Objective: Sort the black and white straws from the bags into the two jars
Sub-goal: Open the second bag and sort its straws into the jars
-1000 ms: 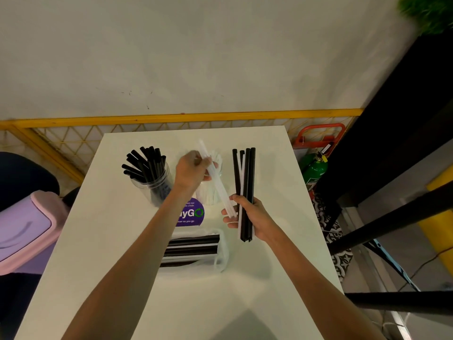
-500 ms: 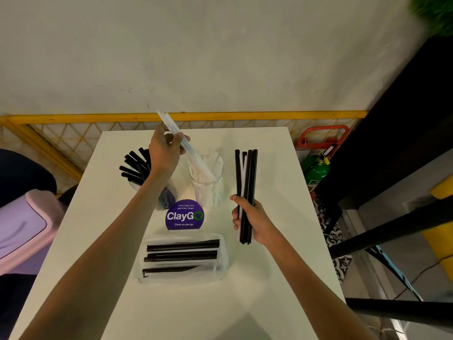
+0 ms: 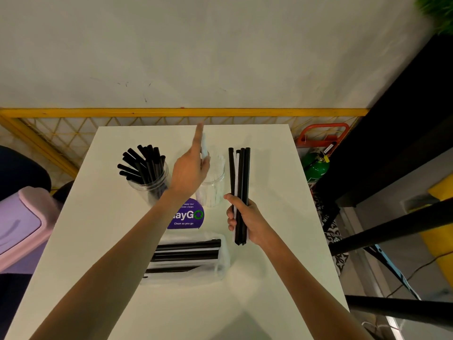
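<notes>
Above smooth table [image 3: 98,229], right fingers [image 3: 230,214] round tubular straws [image 3: 245,173]

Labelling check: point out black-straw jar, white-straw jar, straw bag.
black-straw jar [image 3: 144,186]: head view, front rim.
white-straw jar [image 3: 213,193]: head view, lower wall.
straw bag [image 3: 224,262]: head view, clear right end.

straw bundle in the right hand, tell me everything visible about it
The straw bundle is a handful of long straight straws, mostly black, with a white one showing among them on the left. The right hand grips its lower half, fingers curled round it, ends poking out below the palm. It points away from the person over the white table, just right of the jar of white straws.
</notes>
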Demonstrator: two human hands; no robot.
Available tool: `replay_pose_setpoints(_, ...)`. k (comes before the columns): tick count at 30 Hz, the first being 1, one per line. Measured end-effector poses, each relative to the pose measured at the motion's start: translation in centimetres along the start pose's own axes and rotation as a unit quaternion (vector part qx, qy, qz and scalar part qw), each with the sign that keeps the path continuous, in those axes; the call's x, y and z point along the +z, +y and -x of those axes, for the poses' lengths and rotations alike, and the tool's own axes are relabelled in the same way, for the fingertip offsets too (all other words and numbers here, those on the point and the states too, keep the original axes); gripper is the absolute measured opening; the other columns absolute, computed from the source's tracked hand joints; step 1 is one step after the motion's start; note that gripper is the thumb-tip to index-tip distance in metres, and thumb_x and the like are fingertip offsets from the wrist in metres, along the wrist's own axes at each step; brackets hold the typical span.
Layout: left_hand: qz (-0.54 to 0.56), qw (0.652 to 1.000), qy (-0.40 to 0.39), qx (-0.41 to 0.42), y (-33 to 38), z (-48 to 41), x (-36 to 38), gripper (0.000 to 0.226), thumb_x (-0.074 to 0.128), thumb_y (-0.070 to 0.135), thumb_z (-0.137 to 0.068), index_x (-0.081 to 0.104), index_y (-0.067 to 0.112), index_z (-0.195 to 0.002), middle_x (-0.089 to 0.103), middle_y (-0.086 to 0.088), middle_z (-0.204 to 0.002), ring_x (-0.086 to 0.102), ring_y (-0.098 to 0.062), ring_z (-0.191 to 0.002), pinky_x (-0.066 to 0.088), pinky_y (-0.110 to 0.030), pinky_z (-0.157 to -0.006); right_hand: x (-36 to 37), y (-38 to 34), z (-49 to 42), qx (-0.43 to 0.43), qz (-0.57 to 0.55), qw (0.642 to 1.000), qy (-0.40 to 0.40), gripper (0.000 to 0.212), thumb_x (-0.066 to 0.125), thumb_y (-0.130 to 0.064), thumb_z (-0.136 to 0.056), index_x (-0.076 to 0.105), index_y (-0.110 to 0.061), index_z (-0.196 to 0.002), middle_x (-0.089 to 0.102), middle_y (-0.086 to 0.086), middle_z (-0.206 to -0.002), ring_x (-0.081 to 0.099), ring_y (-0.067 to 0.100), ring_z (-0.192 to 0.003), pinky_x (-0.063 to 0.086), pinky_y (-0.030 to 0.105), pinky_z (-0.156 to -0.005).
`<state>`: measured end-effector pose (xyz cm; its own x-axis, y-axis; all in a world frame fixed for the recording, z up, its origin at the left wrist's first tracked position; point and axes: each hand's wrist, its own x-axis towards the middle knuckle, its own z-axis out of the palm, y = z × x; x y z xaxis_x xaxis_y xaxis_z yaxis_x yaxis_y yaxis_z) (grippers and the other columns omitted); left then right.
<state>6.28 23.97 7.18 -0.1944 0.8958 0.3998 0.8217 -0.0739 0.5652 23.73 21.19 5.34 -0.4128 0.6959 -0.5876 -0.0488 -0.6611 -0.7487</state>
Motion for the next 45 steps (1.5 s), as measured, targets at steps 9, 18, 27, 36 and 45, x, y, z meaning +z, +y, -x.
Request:
replay_pose_setpoints(9,-0.056,0.997,0.013,0.047,0.1,1.3,1.3,0.032,0.047,0.019,-0.091,0.055,0.006,-0.119,0.064,-0.014,-0.096,0.059,-0.031,-0.088,0.053,-0.040,-0.065,-0.2,0.2,0.3,0.002,-0.005,1.000,-0.015,0.038,0.058,-0.032,-0.091,0.054,-0.009,-0.120,0.051,-0.001,-0.049,0.044,0.011,-0.039,0.042,0.022,-0.044)
replay_pose_setpoints(18,-0.114,0.991,-0.017,0.072,0.1,2.1,1.3,0.045,0.041,0.011,-0.092,0.039,0.008,-0.137,0.043,-0.019,-0.139,0.044,-0.037,-0.125,0.040,-0.045,-0.099,-0.1,0.0,0.6,0.013,-0.018,0.999,-0.024,0.030,0.060,-0.029,-0.090,0.056,-0.012,-0.114,0.052,0.000,-0.050,0.045,0.011,-0.039,0.042,0.021,-0.043)
replay_pose_setpoints(27,-0.081,0.996,-0.036,0.021,1.0,2.4,1.5,0.048,0.030,0.025,-0.095,0.046,0.002,-0.133,0.050,-0.019,-0.134,0.044,-0.036,-0.126,0.035,-0.040,-0.104,0.0,-0.3,1.2,-0.010,-0.030,0.997,-0.065,0.018,0.053,-0.025,-0.095,0.058,-0.016,-0.109,0.058,0.002,-0.055,0.051,0.012,-0.043,0.044,0.022,-0.045)
replay_pose_setpoints(36,0.139,0.975,-0.036,-0.172,3.7,1.9,-0.2,0.019,0.053,0.018,-0.093,0.063,0.004,-0.099,0.059,0.002,-0.078,0.053,-0.003,-0.062,0.041,-0.007,-0.059,2.4,-0.3,2.1,-0.011,0.000,0.992,-0.123,0.013,0.052,-0.024,-0.094,0.060,-0.017,-0.102,0.061,0.004,-0.057,0.054,0.014,-0.044,0.046,0.022,-0.046)
replay_pose_setpoints(45,0.213,0.942,-0.006,-0.258,1.0,1.5,-4.7,0.013,0.050,0.016,-0.095,0.052,0.004,-0.094,0.063,-0.009,-0.075,0.058,-0.003,-0.044,0.049,-0.017,-0.043,4.2,0.9,1.9,0.017,0.006,0.991,-0.135,0.026,0.048,-0.028,-0.096,0.058,-0.010,-0.112,0.071,0.008,-0.073,0.069,0.020,-0.060,0.058,0.030,-0.059)
